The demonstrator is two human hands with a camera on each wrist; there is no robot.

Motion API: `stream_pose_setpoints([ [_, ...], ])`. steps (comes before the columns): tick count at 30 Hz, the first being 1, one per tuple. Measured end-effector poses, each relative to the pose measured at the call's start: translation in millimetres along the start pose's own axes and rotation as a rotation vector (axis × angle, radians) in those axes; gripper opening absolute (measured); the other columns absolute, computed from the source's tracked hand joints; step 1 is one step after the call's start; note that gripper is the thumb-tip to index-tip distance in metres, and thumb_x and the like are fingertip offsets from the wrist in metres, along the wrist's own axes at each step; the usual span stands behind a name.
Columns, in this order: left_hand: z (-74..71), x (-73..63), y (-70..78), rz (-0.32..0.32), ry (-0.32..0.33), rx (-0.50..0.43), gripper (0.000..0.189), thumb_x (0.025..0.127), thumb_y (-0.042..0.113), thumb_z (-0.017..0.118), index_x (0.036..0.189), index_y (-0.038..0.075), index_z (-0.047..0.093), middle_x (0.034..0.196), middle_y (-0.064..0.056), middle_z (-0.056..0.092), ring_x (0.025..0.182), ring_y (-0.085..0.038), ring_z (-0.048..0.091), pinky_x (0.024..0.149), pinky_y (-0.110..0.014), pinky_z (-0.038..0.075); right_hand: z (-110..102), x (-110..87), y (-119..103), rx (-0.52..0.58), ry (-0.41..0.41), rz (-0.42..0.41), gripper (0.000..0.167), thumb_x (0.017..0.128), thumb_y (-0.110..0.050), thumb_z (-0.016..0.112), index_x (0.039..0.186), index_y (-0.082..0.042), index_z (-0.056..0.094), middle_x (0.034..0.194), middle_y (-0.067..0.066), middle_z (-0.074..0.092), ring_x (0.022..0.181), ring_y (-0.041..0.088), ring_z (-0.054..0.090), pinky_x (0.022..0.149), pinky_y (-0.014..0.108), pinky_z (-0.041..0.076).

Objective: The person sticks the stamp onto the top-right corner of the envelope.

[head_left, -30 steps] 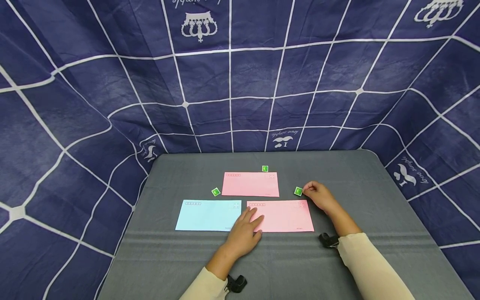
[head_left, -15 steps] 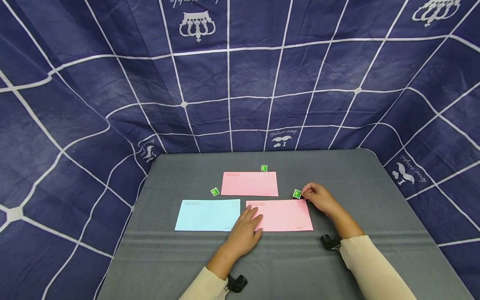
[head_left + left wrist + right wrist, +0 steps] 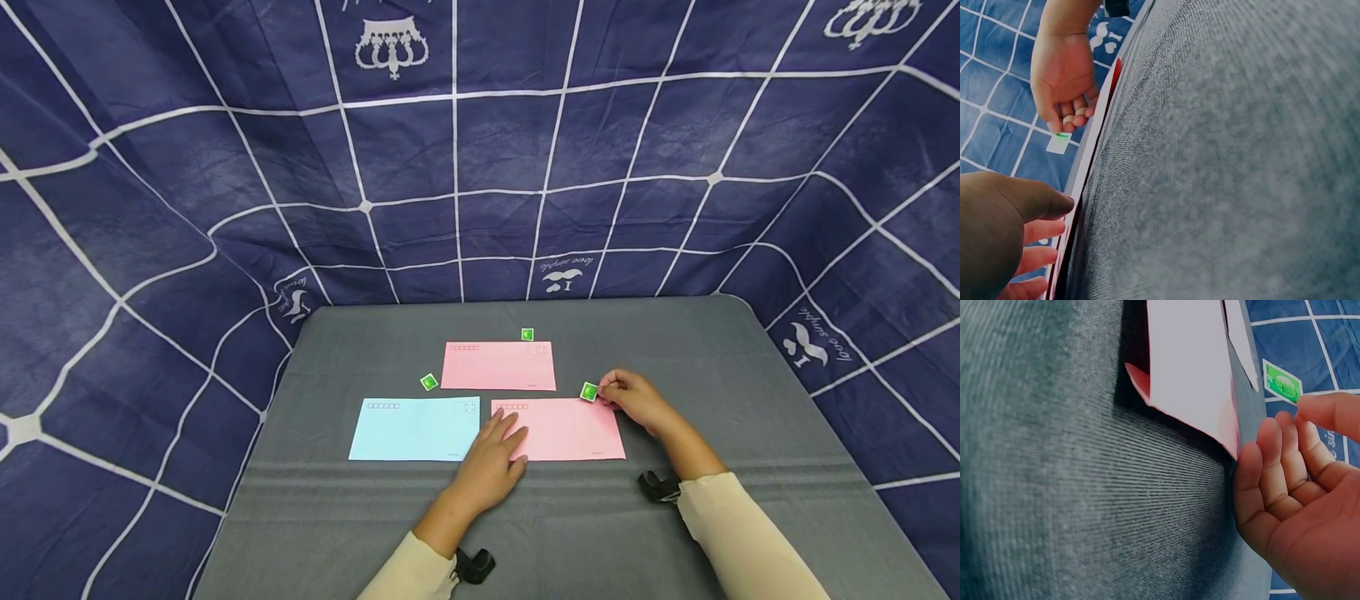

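Note:
My right hand (image 3: 637, 402) pinches a small green stamp (image 3: 588, 392) with a white border by its edge, between thumb and index finger. In the head view the stamp overlaps the top edge of the right-hand pink envelope (image 3: 577, 435), near its top right corner; in the right wrist view the stamp (image 3: 1282, 381) is tilted. My left hand (image 3: 489, 465) rests with spread fingers on that envelope's left part, its fingertips near the printed row of boxes. The right hand's fingers hide the envelope's printed corner boxes.
A light blue envelope (image 3: 414, 431) lies to the left, and another pink envelope (image 3: 498, 367) lies behind. Two more green stamps rest on the grey table (image 3: 337, 517): one stamp (image 3: 429, 382) above the blue envelope, one stamp (image 3: 527, 334) behind the rear envelope. Blue checked cloth (image 3: 495, 150) surrounds the table.
My right hand has brought the pinched stamp slightly left and nearer, from behind the right-hand pink envelope to over its top edge. The left hand stays in place.

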State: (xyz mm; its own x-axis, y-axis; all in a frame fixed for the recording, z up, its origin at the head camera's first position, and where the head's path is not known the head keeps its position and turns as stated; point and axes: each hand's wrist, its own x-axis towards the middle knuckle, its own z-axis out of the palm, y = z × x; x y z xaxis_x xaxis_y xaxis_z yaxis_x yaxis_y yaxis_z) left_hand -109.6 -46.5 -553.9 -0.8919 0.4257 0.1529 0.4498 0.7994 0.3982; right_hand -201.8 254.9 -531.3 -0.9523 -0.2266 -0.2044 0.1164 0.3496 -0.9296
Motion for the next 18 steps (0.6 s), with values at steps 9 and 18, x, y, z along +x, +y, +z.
stream_pose_setpoints([
  [9,1.2,0.6,-0.8,0.001,-0.027,-0.013,0.043,0.097,0.028,0.064,0.139,0.015,0.064,0.154,-0.011,0.051,0.15,-0.036,0.037,0.121,-0.052,0.034,1.7,-0.9,3.0,-0.019,-0.01,0.007,0.018,0.099,-0.006,0.056,0.108,0.01,0.056,0.094,0.01,0.066,0.085,0.01,0.064,0.077,0.024,0.057],
  [18,0.8,0.5,-1.1,0.01,-0.03,-0.01,0.042,0.098,0.028,0.063,0.139,0.017,0.064,0.154,-0.011,0.05,0.15,-0.036,0.038,0.121,-0.053,0.034,2.8,-1.4,1.9,-0.031,-0.009,0.008,0.019,0.098,-0.007,0.057,0.108,0.01,0.057,0.093,0.01,0.066,0.084,0.01,0.064,0.076,0.024,0.057],
])
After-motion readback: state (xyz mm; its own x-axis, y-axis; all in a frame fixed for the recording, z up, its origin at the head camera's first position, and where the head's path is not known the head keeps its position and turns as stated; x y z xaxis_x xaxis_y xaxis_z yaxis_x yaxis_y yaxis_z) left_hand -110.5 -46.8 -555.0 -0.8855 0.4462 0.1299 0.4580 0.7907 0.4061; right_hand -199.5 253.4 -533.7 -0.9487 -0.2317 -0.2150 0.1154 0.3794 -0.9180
